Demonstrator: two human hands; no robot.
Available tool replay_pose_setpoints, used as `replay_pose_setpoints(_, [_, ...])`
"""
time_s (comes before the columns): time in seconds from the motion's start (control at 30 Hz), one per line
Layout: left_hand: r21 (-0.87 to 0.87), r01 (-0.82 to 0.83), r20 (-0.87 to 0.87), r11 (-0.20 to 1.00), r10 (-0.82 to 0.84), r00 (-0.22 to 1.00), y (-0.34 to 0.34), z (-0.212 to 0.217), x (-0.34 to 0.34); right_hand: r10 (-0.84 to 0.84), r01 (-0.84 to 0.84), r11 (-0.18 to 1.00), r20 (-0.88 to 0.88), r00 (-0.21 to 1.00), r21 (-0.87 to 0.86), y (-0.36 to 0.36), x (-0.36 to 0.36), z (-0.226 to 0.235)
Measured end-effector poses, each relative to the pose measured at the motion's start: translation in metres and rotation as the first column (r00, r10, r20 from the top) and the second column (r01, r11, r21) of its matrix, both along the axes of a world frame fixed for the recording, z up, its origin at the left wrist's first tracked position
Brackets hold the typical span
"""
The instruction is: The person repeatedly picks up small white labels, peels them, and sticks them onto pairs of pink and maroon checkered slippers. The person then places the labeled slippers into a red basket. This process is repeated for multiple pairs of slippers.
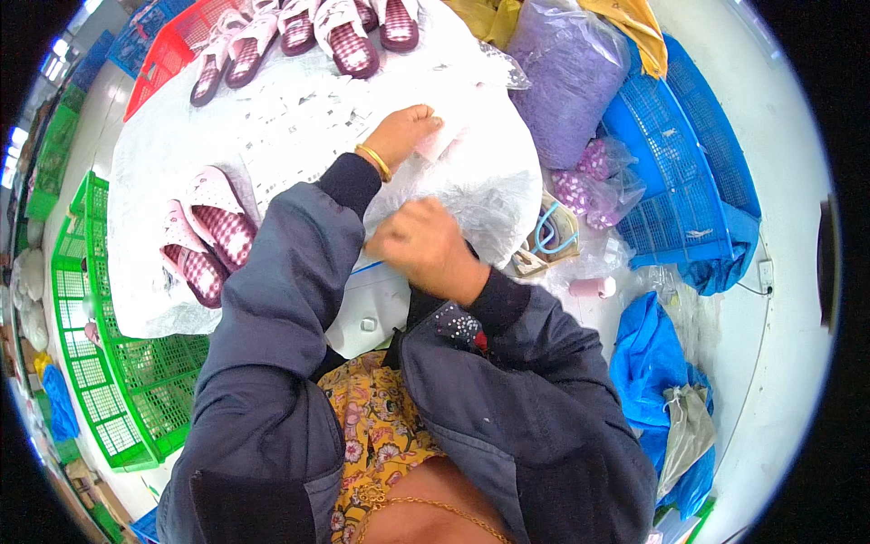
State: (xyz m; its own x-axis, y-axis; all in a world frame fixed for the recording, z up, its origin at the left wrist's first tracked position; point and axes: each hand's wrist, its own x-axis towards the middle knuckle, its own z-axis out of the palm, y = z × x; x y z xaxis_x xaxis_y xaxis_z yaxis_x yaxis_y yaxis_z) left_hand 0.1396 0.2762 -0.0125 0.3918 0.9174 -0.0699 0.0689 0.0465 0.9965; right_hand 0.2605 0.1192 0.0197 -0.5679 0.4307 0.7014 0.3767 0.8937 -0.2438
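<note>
My left hand (401,140), with a gold bangle at the wrist, reaches over the white plastic-covered table (299,118). Its fingers are closed on a pale pink piece (440,140) that almost blends into the bright covering. Closer to me, at the table's near edge, my right hand (424,249) is curled and slightly blurred; whatever its fingers hold, if anything, is hidden. To the left lies a pair of pink slippers (216,227) with checked dark-red insoles. Several similar slippers (349,41) stand along the far side.
A red basket (168,68) adjoins the far left, green crates (118,363) the near left. At right are a large bag of purple material (566,82), a bag of purple dotted pieces (589,181), blue crates (666,163), a pink roll (592,287) and blue plastic sheeting (648,363).
</note>
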Motion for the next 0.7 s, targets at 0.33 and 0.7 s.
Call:
replay_pose_setpoints(0.33, [0.198,-0.023,-0.126,0.98,0.048,0.991,-0.028,0.012,-0.002,-0.134,-0.003,0.948,-0.407,0.904,-0.318,-0.034,0.016,0.013])
replay_pose_setpoints(0.7, [0.222,0.014,-0.223,0.975,0.037,0.974,-0.138,0.042,-0.014,-0.596,-0.342,0.487,-0.592,0.542,-0.803,-0.015,0.045,0.011])
